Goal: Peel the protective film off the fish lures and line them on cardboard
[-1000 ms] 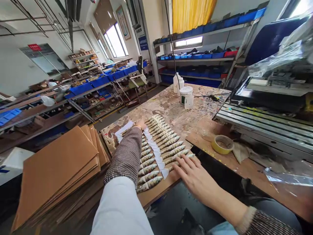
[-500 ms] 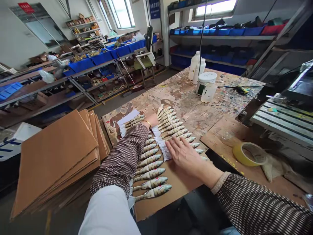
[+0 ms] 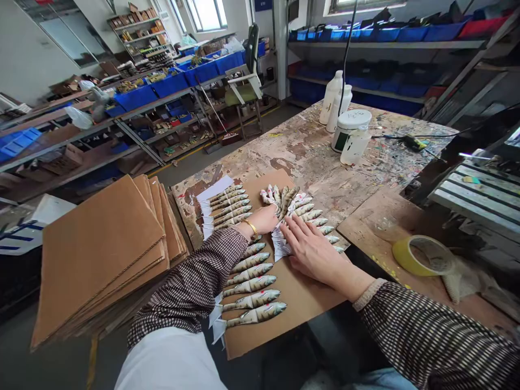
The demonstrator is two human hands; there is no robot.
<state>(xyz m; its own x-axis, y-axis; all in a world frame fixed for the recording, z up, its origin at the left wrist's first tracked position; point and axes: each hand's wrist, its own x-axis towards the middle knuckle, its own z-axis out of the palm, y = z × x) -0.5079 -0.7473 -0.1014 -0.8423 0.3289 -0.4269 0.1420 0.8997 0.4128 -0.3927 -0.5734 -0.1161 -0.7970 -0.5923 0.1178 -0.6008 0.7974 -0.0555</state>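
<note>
Two rows of striped, fish-shaped lures, their tails on white paper strips, lie on a cardboard sheet (image 3: 300, 287). My left hand (image 3: 263, 219) reaches across the left row (image 3: 255, 284) and is closed on the far part of the right row of fish lures (image 3: 314, 214); its fingertips are partly hidden. Beyond those fingers, several lures (image 3: 276, 194) are bunched and tilted at odd angles, some showing pale undersides with red marks. My right hand (image 3: 314, 252) lies with fingers stretched out over the nearer part of that row, beside its white paper strip (image 3: 280, 246).
A stack of cardboard sheets (image 3: 97, 254) stands left of the paint-stained table (image 3: 252, 157). White bottles (image 3: 333, 97) and a lidded tub (image 3: 352, 122) stand at the back. On the right lie a yellow tape roll (image 3: 422, 255) and a slatted metal plate (image 3: 475, 189).
My left hand has drawn nearer and to the right, and the far lures of the right row have turned over and bunched up. Bare cardboard now shows there. My right hand stays on the row.
</note>
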